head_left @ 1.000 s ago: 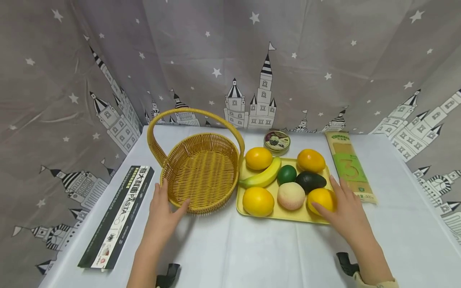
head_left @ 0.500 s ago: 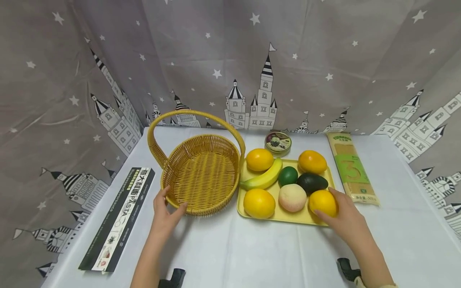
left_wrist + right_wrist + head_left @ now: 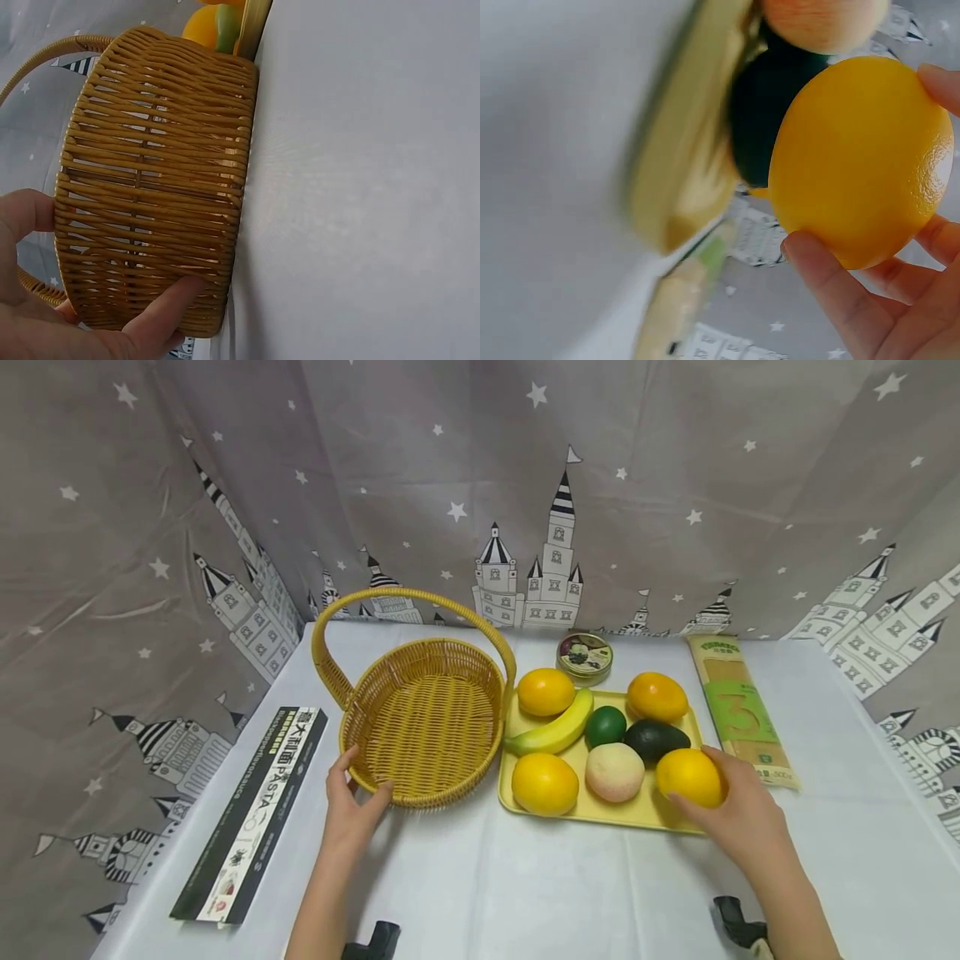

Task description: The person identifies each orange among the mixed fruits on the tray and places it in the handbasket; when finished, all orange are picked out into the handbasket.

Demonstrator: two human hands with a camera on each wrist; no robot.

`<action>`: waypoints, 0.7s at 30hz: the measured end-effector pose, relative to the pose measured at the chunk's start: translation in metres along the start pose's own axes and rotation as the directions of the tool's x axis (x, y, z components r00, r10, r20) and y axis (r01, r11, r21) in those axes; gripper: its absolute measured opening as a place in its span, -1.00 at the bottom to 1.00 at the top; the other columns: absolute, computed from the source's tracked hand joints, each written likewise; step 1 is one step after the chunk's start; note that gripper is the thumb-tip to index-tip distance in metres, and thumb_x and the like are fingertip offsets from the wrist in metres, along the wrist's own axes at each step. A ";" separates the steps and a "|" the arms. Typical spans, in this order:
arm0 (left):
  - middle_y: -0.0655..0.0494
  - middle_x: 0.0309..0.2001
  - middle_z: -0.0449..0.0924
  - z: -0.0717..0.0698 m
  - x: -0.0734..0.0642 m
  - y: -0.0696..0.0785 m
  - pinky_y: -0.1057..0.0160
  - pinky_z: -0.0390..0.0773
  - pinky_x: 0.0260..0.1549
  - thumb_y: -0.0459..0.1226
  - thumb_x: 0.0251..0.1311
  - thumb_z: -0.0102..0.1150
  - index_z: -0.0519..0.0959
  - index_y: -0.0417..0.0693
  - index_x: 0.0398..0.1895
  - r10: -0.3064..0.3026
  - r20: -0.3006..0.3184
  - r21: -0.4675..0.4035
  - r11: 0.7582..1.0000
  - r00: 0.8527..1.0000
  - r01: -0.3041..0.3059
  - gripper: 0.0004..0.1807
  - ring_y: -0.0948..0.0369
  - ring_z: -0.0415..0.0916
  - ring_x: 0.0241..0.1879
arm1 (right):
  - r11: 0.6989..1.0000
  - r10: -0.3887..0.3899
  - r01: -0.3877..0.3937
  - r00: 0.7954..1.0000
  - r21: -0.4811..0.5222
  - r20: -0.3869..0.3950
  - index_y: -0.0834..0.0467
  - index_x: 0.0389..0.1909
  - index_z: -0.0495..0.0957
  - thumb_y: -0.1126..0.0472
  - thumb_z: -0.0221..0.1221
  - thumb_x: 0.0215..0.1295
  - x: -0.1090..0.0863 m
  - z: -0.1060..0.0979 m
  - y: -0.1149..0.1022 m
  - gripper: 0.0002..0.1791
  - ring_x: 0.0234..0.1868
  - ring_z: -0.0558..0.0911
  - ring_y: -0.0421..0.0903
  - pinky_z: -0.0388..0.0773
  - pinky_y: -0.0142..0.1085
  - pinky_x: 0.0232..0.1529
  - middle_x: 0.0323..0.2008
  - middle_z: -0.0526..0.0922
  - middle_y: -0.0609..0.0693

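Note:
In the head view, my right hand point(image 3: 742, 814) holds a yellow-orange, dimpled orange point(image 3: 690, 778) at the right end of the yellow tray point(image 3: 600, 814). The right wrist view shows this orange point(image 3: 862, 161) pinched between thumb and fingers, off the tray's floor. My left hand point(image 3: 352, 806) grips the near left side of the wicker basket point(image 3: 427, 793), which has a tall arched handle point(image 3: 420, 596). In the left wrist view, the thumb lies against the basket's woven wall point(image 3: 150, 172) with a finger at its rim. The basket stands upright with nothing inside.
On the tray lie a banana point(image 3: 555, 731), a peach point(image 3: 615, 772), an avocado point(image 3: 657, 742), a small green fruit point(image 3: 605, 727) and several orange fruits. A round tin point(image 3: 584, 657) stands behind. A pasta box point(image 3: 251, 814) lies left, a noodle packet point(image 3: 742, 710) right.
My right hand has closed round the orange and raised it slightly, moving it a little to the right. My left hand has settled onto the basket's side; the basket stays in place.

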State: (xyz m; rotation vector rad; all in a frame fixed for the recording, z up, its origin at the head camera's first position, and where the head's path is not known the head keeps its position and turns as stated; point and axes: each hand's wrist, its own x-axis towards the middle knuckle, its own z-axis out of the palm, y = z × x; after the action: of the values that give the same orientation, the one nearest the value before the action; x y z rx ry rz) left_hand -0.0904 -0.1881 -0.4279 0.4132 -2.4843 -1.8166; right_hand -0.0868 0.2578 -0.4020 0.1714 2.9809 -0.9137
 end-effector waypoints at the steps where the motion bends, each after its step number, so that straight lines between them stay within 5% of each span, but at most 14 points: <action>1: -0.21 0.47 -0.32 0.000 0.000 0.000 -0.12 0.09 0.37 -0.39 0.25 0.10 -0.13 -0.09 0.50 -0.003 -0.003 -0.002 1.000 1.000 0.003 -0.15 -0.23 -0.17 0.43 | 1.000 -0.008 0.008 1.000 0.006 -0.012 0.31 0.40 0.14 -0.25 0.30 0.09 0.000 -0.002 -0.002 0.04 0.19 0.28 0.41 0.27 0.40 0.09 0.27 0.23 0.44; 11: -0.13 0.50 -0.35 0.002 -0.002 0.000 -0.05 0.22 0.32 -0.37 0.28 0.09 -0.15 0.00 0.52 -0.025 -0.011 -0.069 0.997 1.000 0.024 -0.15 -0.13 -0.18 0.46 | 0.978 -0.163 0.178 0.978 0.110 -0.134 0.23 0.36 0.26 -0.15 0.37 0.08 0.005 -0.010 -0.044 -0.08 0.09 0.37 0.26 0.54 0.18 -0.06 0.24 0.33 0.31; 17: -0.10 0.50 -0.37 0.002 -0.001 -0.002 0.02 0.38 0.20 -0.37 0.30 0.07 -0.16 0.04 0.53 -0.024 -0.009 -0.088 0.996 1.000 0.023 -0.15 -0.11 -0.18 0.46 | 0.955 -0.218 0.234 0.971 0.185 -0.099 0.12 0.38 0.23 -0.11 0.38 0.07 0.008 -0.002 -0.078 -0.10 0.15 0.38 0.21 0.47 0.18 0.10 0.29 0.30 0.20; 21: -0.09 0.50 -0.36 0.004 -0.002 -0.004 0.08 0.44 0.14 -0.37 0.30 0.07 -0.15 0.05 0.53 -0.017 -0.013 -0.096 0.995 1.000 0.016 -0.16 -0.10 -0.17 0.46 | 0.921 -0.305 0.315 0.949 0.229 -0.078 0.05 0.35 0.28 -0.09 0.43 0.02 0.007 0.014 -0.104 -0.12 0.18 0.40 0.11 0.52 0.09 0.09 0.30 0.32 0.08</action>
State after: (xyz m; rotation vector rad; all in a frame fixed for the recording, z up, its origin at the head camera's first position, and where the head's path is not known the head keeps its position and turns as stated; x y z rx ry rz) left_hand -0.0883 -0.1853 -0.4322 0.4411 -2.3805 -1.9225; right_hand -0.1052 0.1652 -0.3561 -0.2947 2.9771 -1.3149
